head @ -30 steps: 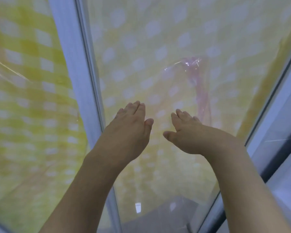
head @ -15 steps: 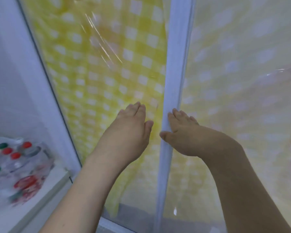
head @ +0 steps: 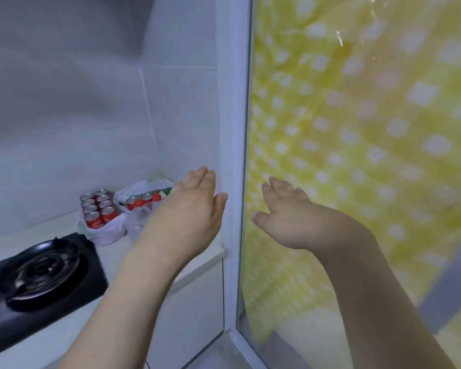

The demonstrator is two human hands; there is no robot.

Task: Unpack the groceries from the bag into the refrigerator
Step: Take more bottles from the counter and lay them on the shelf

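Two white plastic bags stand on the white counter against the tiled wall. The left bag [head: 101, 233] holds several red drink cans [head: 97, 209]. The right bag [head: 141, 190] holds bottles with red and green caps [head: 147, 199]. My left hand [head: 189, 214] hovers empty in front of the right bag, fingers extended, hiding part of it. My right hand [head: 288, 217] is raised, empty and spread, in front of a glass panel. No refrigerator is in view.
A black gas stove [head: 37, 272] with a round burner sits on the counter [head: 202, 259] at the lower left. A white door frame [head: 234, 155] runs upright through the middle. Right of it, a yellow checked curtain [head: 357, 129] hangs behind glass.
The view has swung left: the glass and curtain slid to the right, and the tiled wall, counter, stove and both bags came into sight. Both hands stay raised and empty.
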